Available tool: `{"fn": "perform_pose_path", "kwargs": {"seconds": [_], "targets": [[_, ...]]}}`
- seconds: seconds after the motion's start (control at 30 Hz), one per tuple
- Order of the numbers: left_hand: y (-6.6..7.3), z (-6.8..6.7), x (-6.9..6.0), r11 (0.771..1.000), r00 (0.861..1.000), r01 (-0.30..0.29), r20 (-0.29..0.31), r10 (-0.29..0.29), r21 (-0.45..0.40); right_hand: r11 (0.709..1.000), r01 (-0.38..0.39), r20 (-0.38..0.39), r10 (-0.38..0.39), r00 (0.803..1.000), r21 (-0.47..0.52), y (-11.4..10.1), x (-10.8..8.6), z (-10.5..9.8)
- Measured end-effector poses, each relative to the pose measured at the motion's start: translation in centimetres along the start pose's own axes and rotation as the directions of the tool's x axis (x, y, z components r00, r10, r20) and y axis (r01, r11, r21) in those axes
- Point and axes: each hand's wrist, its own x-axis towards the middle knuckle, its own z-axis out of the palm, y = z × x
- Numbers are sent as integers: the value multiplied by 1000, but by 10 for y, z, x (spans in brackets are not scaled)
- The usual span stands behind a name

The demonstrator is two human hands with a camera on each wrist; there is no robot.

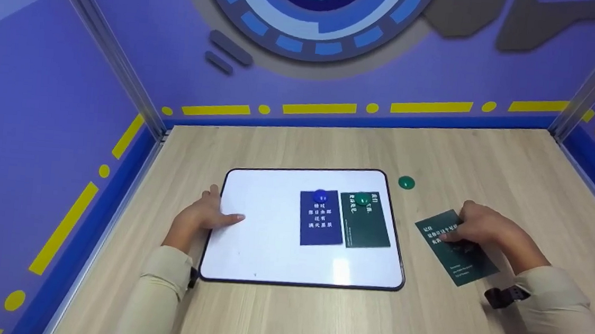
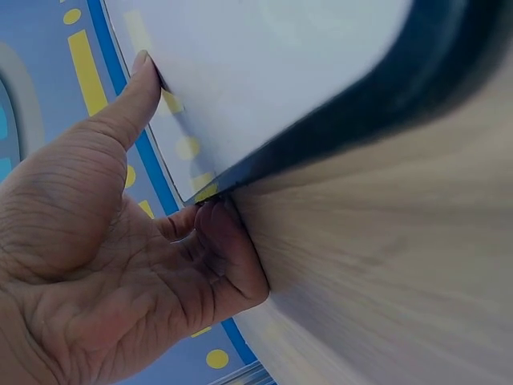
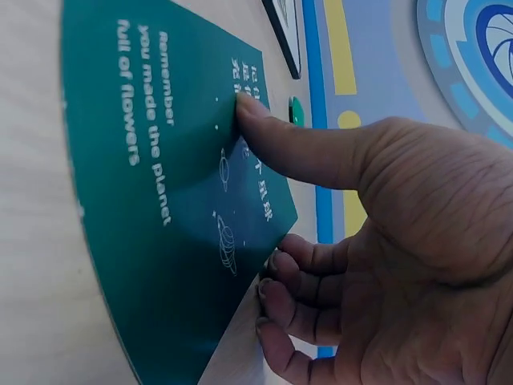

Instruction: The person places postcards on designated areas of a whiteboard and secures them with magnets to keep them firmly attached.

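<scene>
A whiteboard [image 1: 266, 228] with a dark frame lies on the table. My left hand [image 1: 202, 211] grips its left edge, thumb on the white face and fingers curled at the rim, as the left wrist view shows. On the board's right half are a blue card [image 1: 320, 227] under a blue magnet [image 1: 320, 196] and a green card [image 1: 369, 228] under a green magnet [image 1: 363, 198]. Right of the board, my right hand [image 1: 484, 224] pinches another green card [image 1: 462, 265], printed with white text and small planet drawings. Its thumb presses the card's face; part of the fingers is hidden behind it.
A loose green magnet [image 1: 406, 182] lies on the wooden table [image 1: 290, 320] just beyond the board's upper right corner. Purple-blue panels [image 1: 143, 33] with yellow marks wall the table at the back and both sides.
</scene>
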Motion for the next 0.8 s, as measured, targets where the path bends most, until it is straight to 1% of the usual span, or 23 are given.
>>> {"fn": "perform_pose_path", "kwargs": {"seconds": [0.13,0.27,0.57,0.8], "targets": [[0,0,0,1000,1000,-5,0,5,8,999,25,-30,-24,999,33,4,2,-1],[-1,0,-1,1000,1000,-6,1,6,13,999,34,-49,-32,998,40,6,3,0],[-1,-1,1,1000,1000,3,11,-3,-21,998,41,-50,-39,998,39,10,5,-3],[-1,-1,0,1000,1000,11,11,-11,-15,998,45,-48,-43,998,41,11,5,-3]]}}
